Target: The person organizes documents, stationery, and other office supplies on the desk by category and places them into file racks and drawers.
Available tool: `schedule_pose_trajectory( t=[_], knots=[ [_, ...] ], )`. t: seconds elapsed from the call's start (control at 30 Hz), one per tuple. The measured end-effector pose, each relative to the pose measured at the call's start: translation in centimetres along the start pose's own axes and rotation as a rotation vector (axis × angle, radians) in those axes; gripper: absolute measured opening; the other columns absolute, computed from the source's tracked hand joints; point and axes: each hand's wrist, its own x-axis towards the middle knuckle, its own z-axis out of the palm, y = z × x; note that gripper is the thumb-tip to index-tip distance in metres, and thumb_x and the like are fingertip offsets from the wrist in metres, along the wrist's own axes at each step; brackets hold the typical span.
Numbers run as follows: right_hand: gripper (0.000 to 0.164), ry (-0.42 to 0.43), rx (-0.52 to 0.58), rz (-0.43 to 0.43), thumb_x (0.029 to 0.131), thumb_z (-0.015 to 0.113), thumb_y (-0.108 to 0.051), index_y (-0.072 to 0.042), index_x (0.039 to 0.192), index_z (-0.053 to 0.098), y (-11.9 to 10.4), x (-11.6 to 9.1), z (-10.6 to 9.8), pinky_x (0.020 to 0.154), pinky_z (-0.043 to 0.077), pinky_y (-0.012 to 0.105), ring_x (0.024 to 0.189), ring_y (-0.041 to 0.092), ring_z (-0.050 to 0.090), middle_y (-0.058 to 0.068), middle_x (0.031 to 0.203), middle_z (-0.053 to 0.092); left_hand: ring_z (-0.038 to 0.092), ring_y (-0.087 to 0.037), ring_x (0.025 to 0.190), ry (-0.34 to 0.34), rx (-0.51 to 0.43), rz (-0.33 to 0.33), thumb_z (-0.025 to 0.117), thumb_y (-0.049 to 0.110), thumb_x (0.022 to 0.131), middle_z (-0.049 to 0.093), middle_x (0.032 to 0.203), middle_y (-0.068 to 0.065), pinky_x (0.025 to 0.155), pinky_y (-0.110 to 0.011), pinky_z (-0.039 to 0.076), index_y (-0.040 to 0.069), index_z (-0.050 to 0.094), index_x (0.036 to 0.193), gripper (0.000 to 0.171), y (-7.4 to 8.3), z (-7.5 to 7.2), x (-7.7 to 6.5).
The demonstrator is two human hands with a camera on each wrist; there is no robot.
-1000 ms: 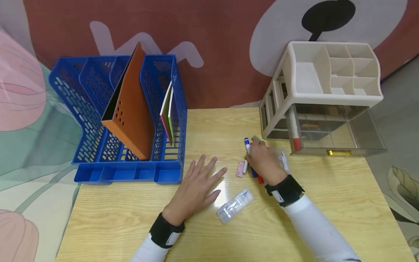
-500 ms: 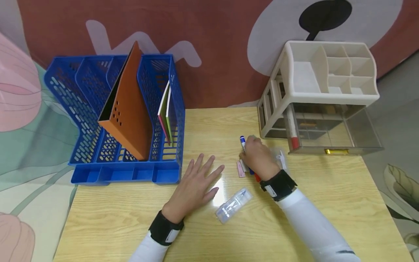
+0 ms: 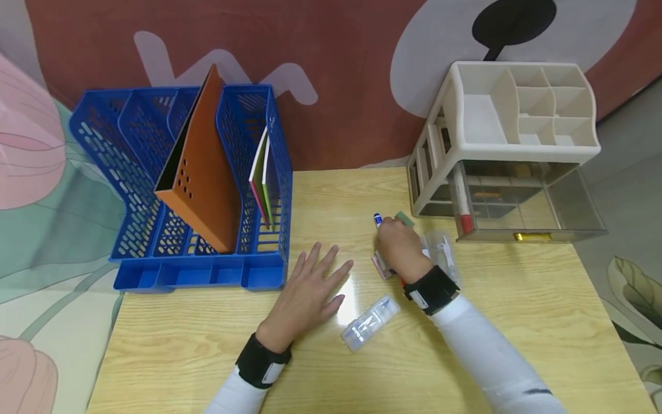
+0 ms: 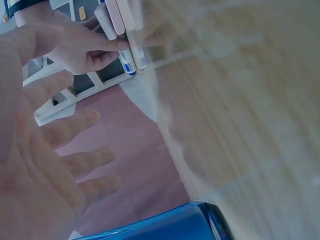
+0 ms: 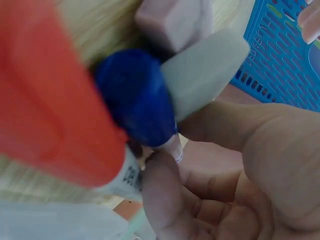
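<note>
My right hand (image 3: pixel 400 247) grips a white marker with blue ends (image 3: pixel 377 219) low over the table, thumb and fingers around it. The right wrist view shows its blue cap (image 5: pixel 135 95) beside a pale grey-white eraser (image 5: pixel 207 70) close to the thumb. A red-capped marker (image 5: pixel 55 100) lies alongside, and a pink eraser (image 3: pixel 381 268) is left of the hand. My left hand (image 3: pixel 305 299) rests on the table with fingers spread, holding nothing. Near its thumb lies a clear plastic case (image 3: pixel 370 323).
A blue file rack (image 3: pixel 201 270) with an orange folder (image 3: pixel 207 172) and thin booklets (image 3: pixel 266 184) stands left. At right, a white organizer (image 3: pixel 527 154) has its clear drawer (image 3: pixel 538 236) pulled out, with a red-and-white marker (image 3: pixel 464 201) inside. A green block (image 3: pixel 404 218) and clear packet (image 3: pixel 443 256) lie nearby.
My right hand has shifted left and slightly toward me with the blue-ended marker, uncovering the green block and more of the clear packet. The pink eraser has turned slightly. My left hand stays put.
</note>
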Motion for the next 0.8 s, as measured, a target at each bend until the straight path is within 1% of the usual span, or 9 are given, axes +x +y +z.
schedule_pose_trajectory(
  t=[0.1, 0.23, 0.37, 0.47, 0.53, 0.67, 0.8],
  knots=[
    [0.023, 0.028, -0.027, -0.030, 0.100, 0.054, -0.012, 0.009, 0.108, 0.062, -0.2, 0.0, 0.0, 0.065, 0.062, 0.052, 0.080, 0.038, 0.071, 0.023, 0.098, 0.069, 0.032, -0.046, 0.152, 0.006, -0.004, -0.007, 0.063, 0.047, 0.099, 0.039, 0.165, -0.013, 0.120, -0.064, 0.033, 0.029, 0.046, 0.157, 0.062, 0.0, -0.1, 0.0],
    [0.020, 0.048, -0.023, -0.050, 0.100, 0.058, -0.013, 0.007, 0.104, 0.062, -0.2, -0.1, 0.1, 0.062, 0.061, 0.049, 0.076, 0.035, 0.069, 0.021, 0.092, 0.068, 0.032, -0.047, 0.152, 0.007, -0.009, -0.011, 0.063, 0.046, 0.099, 0.039, 0.165, -0.013, 0.119, -0.065, 0.033, 0.030, 0.046, 0.157, 0.062, -0.1, -0.1, -0.1],
    [0.024, 0.027, 0.022, -0.070, 0.099, 0.061, -0.013, 0.007, 0.112, 0.060, 0.0, -0.4, -0.1, 0.059, 0.058, 0.045, 0.074, 0.031, 0.066, 0.020, 0.092, 0.065, 0.033, -0.046, 0.152, 0.000, -0.003, -0.020, 0.063, 0.047, 0.099, 0.039, 0.165, -0.013, 0.119, -0.064, 0.033, 0.030, 0.046, 0.157, 0.063, -0.1, -0.1, -0.1],
    [0.027, 0.024, 0.069, -0.093, 0.099, 0.062, -0.013, 0.007, 0.117, 0.059, 0.2, -0.6, -0.3, 0.061, 0.058, 0.043, 0.078, 0.030, 0.065, 0.019, 0.094, 0.064, 0.032, -0.045, 0.153, -0.003, 0.002, -0.025, 0.063, 0.047, 0.099, 0.039, 0.165, -0.012, 0.120, -0.064, 0.033, 0.030, 0.045, 0.157, 0.063, -0.1, -0.1, -0.1],
    [0.026, 0.033, 0.110, -0.110, 0.099, 0.062, -0.013, 0.006, 0.117, 0.060, 0.3, -0.9, -0.5, 0.063, 0.057, 0.042, 0.079, 0.029, 0.064, 0.018, 0.095, 0.064, 0.032, -0.045, 0.153, -0.002, 0.006, -0.023, 0.062, 0.047, 0.099, 0.038, 0.166, -0.012, 0.120, -0.063, 0.033, 0.030, 0.044, 0.158, 0.063, -0.1, -0.1, -0.1],
    [0.023, 0.071, 0.183, -0.154, 0.100, 0.063, -0.013, 0.003, 0.117, 0.061, 0.6, -1.5, -0.8, 0.060, 0.053, 0.037, 0.078, 0.026, 0.060, 0.015, 0.095, 0.063, 0.031, -0.045, 0.153, 0.011, 0.009, -0.014, 0.063, 0.047, 0.099, 0.038, 0.166, -0.013, 0.120, -0.063, 0.034, 0.030, 0.045, 0.157, 0.063, 0.0, -0.1, 0.0],
    [0.027, 0.153, 0.215, -0.204, 0.100, 0.065, -0.015, 0.001, 0.122, 0.062, 0.9, -2.3, -1.1, 0.058, 0.052, 0.037, 0.074, 0.024, 0.061, 0.014, 0.093, 0.065, 0.032, -0.046, 0.153, 0.018, 0.013, -0.008, 0.063, 0.047, 0.098, 0.038, 0.165, -0.013, 0.119, -0.063, 0.034, 0.030, 0.046, 0.157, 0.063, 0.1, -0.2, 0.1]
  ],
)
